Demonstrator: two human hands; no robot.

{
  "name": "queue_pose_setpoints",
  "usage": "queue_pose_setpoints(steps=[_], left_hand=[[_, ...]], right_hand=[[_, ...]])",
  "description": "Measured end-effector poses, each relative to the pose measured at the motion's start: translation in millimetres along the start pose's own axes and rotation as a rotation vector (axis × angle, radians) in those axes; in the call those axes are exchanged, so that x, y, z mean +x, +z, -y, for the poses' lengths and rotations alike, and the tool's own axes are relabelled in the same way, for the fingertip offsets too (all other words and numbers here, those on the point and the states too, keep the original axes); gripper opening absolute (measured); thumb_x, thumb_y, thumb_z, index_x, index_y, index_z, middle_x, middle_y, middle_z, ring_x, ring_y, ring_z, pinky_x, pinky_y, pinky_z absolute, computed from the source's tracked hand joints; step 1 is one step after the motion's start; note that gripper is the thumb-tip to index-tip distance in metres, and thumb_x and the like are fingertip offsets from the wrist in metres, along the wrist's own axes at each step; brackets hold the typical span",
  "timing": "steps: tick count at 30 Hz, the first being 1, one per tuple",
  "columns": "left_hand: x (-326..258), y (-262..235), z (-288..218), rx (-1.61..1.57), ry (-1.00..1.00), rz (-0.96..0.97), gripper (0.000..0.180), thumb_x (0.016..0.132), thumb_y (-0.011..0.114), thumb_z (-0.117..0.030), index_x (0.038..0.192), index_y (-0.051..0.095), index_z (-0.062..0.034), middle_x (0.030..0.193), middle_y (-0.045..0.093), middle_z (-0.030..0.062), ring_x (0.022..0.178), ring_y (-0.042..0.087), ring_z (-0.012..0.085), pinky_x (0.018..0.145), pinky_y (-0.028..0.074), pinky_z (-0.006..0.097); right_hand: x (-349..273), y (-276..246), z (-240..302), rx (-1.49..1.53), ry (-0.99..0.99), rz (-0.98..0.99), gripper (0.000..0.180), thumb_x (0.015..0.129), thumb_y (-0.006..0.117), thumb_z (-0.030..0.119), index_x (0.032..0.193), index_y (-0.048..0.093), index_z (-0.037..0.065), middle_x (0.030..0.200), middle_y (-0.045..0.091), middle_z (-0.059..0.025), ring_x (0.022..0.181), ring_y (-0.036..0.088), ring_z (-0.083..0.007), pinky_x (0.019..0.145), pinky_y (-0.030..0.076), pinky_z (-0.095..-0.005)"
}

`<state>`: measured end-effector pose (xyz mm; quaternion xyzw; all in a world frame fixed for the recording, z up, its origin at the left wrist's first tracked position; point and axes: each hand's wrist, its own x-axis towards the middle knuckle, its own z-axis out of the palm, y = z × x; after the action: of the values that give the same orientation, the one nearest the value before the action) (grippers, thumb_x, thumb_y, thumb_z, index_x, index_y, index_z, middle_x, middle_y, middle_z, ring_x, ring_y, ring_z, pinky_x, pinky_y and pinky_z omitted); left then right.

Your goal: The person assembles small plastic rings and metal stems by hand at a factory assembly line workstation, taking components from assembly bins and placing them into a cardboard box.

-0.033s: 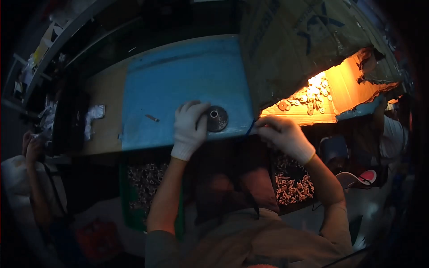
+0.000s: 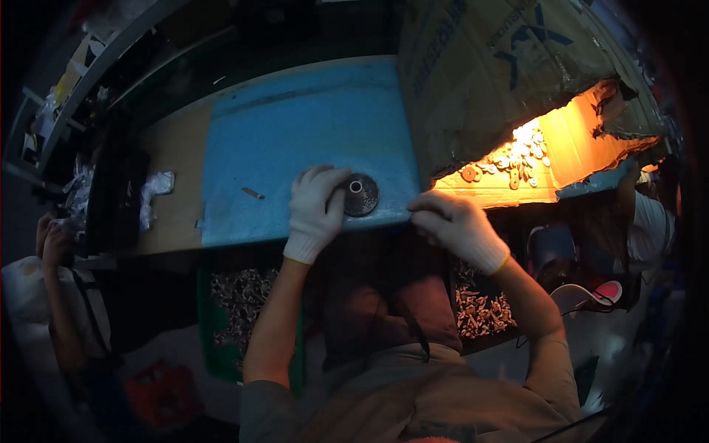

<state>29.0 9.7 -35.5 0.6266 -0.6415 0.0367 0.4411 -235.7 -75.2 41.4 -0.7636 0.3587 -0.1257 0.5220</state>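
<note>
On blue sheeting (image 2: 310, 133), dark disc (image 2: 365, 199), left hand (image 2: 314, 210) perhaps covering its edge

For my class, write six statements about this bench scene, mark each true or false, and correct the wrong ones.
The left hand is next to a dark disc. True.
Both hands are bare. False: they wear white gloves.
The right hand is near the front right corner of the blue surface. True.
The torn cardboard is left of the blue surface. False: the cardboard is right of it.
The green bin is empty. False: the bin holds small pieces.
Small parts are lit orange. True.
</note>
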Motion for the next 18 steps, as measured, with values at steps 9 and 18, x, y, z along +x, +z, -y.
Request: queue_pose_setpoints(steps=[9,18], left_hand=[[-9,-4,9,-0.079,-0.117,-0.036,0.027,0.089,0.066,-0.01,0.115,0.071,-0.0063,0.11,0.071,0.0142,0.11,0.065,0.0346,0.099,0.048,0.045],[-15,-2,-5,-0.139,-0.084,-0.066,0.021,0.091,0.065,-0.011,0.111,0.072,-0.0057,0.106,0.073,0.0131,0.105,0.067,0.0335,0.096,0.049,0.045]], right_hand=[[88,68,19,0.006,-0.047,-0.065,0.029,0.097,0.062,0.028,0.111,0.074,0.005,0.098,0.074,-0.0155,0.087,0.072,-0.0281,0.079,0.056,-0.0358],[80,88,-6,-0.161,-0.063,-0.262,0.038,0.098,0.056,0.035,0.115,0.073,0.006,0.11,0.074,-0.0205,0.104,0.072,-0.0356,0.091,0.055,-0.0411]])
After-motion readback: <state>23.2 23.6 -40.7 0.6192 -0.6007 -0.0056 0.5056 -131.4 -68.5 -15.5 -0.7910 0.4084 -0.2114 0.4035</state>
